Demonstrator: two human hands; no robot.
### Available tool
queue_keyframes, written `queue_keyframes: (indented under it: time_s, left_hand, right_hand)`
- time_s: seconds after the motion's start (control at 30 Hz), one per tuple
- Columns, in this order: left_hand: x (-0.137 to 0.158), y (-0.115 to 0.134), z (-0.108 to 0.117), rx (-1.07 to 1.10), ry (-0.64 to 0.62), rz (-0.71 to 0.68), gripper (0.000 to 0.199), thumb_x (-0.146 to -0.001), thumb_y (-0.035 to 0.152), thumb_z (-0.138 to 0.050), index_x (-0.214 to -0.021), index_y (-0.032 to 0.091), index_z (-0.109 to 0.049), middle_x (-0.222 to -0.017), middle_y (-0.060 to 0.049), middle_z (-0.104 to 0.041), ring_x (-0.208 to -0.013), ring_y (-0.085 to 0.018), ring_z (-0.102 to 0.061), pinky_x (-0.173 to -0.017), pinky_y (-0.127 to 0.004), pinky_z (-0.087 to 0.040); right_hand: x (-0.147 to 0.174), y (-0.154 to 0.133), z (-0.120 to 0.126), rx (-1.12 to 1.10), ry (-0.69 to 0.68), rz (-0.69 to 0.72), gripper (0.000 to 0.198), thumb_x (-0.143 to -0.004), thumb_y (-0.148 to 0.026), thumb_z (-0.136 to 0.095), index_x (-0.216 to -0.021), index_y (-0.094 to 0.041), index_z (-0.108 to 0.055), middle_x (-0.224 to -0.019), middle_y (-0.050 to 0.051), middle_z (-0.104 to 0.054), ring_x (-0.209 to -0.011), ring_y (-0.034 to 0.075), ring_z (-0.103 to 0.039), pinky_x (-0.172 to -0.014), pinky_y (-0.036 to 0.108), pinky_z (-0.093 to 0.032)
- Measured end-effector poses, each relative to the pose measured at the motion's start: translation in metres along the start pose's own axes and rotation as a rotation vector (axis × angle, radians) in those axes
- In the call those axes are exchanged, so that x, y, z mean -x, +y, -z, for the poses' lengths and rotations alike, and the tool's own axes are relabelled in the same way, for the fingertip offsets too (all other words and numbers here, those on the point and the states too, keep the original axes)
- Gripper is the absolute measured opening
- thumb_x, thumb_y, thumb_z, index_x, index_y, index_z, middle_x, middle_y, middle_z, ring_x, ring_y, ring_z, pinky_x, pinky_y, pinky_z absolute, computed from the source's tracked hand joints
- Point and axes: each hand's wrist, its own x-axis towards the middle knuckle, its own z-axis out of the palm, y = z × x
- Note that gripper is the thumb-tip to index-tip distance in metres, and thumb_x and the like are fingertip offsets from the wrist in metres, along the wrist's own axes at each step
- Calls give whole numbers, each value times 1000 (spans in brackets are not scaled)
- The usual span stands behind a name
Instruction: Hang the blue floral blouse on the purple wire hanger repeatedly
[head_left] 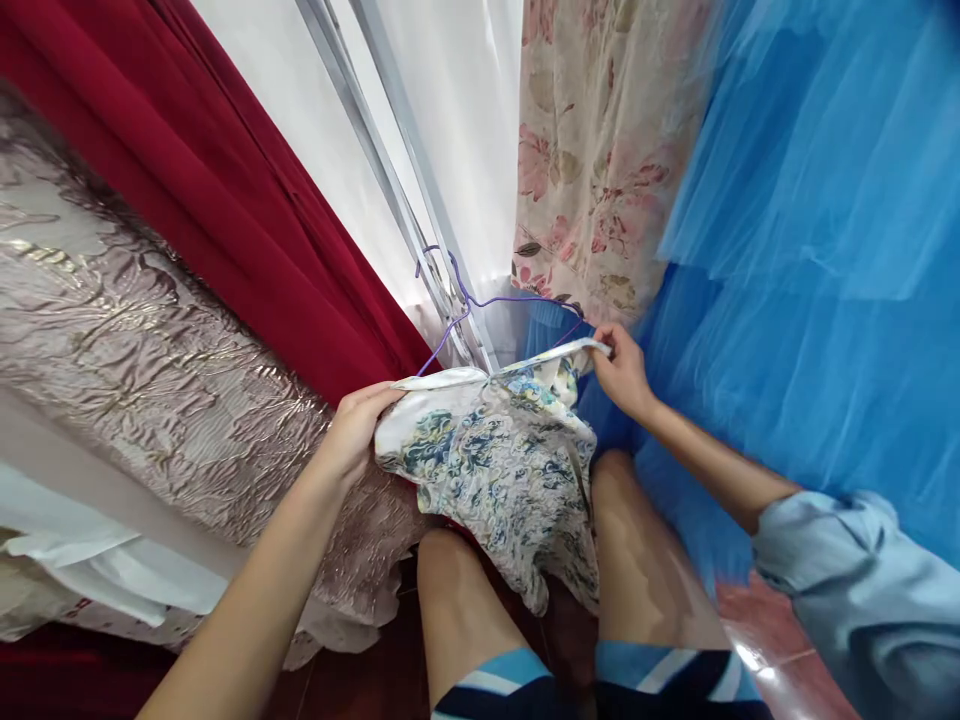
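Note:
A white garment with a blue and yellow floral print (502, 460) hangs between my hands, in front of my knees. My left hand (356, 430) pinches its top edge at the left end. At the right end, my right hand (621, 370) grips the same edge between thumb and fingers. Behind that edge a purple wire hanger (469, 298) stands with its hook up, close to a metal pole. The hanger's lower part is hidden by the cloth, and its right shoulder is near my right hand.
Metal poles (390, 140) rise before white cloth. To the left hang a dark red fabric (247, 210) and a shiny pinkish brocade (180, 330). On the right are a floral cloth (592, 150) and blue tulle (810, 260). Reddish tiles (772, 640) show below.

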Motion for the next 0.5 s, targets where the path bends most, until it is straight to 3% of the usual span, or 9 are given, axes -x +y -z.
queue_keyframes:
  time_s: [0.13,0.2,0.4,0.5]
  left_hand:
    - [-1,4,-1,31,56,56,28,-51,31,-81,-73,13,-77,-71,-6,-73,-62,-18,-62,-55,-26,-46]
    - [-3,5,0,30,73,56,29,-50,32,-82,-71,13,-76,-68,-5,-71,-59,-17,-60,-52,-25,-44]
    - [-7,6,3,-44,102,-29,22,-53,33,-77,-63,14,-71,-60,-2,-64,-54,-15,-53,-48,-23,-38]
    - [-10,4,5,-91,122,-75,20,-58,35,-73,-63,15,-70,-61,-2,-63,-55,-15,-51,-48,-23,-36]
  right_hand:
    - [-52,-6,-23,8,216,-7,11,-86,-30,-54,-90,-22,-49,-82,2,-54,-74,17,-52,-71,30,-44]
    - [-72,-7,-26,23,239,-26,12,-86,-31,-54,-90,-21,-50,-85,4,-57,-77,18,-55,-73,30,-46]
    - [-103,-1,-16,240,-64,71,16,-79,-34,-69,-81,-18,-69,-74,3,-64,-75,19,-57,-69,30,-45]
    - [-105,4,-13,88,-310,-110,21,-78,-36,-72,-73,-15,-70,-67,3,-65,-65,17,-56,-62,29,-43]
